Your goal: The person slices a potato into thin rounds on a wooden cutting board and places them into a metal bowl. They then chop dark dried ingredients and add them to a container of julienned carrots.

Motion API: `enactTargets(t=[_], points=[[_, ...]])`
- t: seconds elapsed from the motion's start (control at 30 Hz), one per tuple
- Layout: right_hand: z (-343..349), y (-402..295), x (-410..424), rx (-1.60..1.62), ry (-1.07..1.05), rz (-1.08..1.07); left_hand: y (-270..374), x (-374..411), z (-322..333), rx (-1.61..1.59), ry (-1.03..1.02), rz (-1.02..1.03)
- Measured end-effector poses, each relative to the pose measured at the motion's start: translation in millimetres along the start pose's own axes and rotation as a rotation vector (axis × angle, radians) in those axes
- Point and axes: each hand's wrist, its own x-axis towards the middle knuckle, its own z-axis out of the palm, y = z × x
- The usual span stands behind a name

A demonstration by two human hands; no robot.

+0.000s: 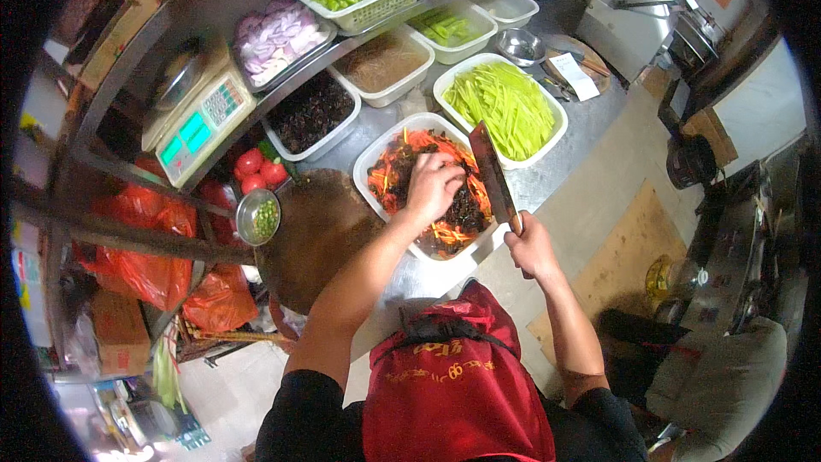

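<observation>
My right hand (532, 247) grips the wooden handle of a Chinese cleaver (492, 170). Its dark blade points up and away, over the near right rim of a white plastic tub (362, 170). In that tub lie shredded carrot (442, 231) and dark strips that look like wood ear fungus (471, 208). My left hand (435, 185) is over this mix with its fingers curled; whether they hold any of it is hidden. To the left stands a round chopping block (314, 237), its top dark and worn.
Beyond the cleaver sits a tub of green strips (500, 106). Farther back are tubs of dark shreds (311, 112) and brownish strands (388, 64). A digital scale (199, 125) and sliced onions (279, 38) occupy the raised shelf. Tomatoes (256, 170) and a metal bowl (258, 217) flank the block.
</observation>
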Motion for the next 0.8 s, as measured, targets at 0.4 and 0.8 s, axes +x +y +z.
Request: enactTargets(t=[0.4,0.8], points=[[108,-27,-44,-0.151,-0.547,-0.414,-78,-282,-125,0.683,-0.090,-0.463],[164,-23,-41,-0.683,-0.619,-0.651,-41,-296,-118,0.424,0.215,-0.440]])
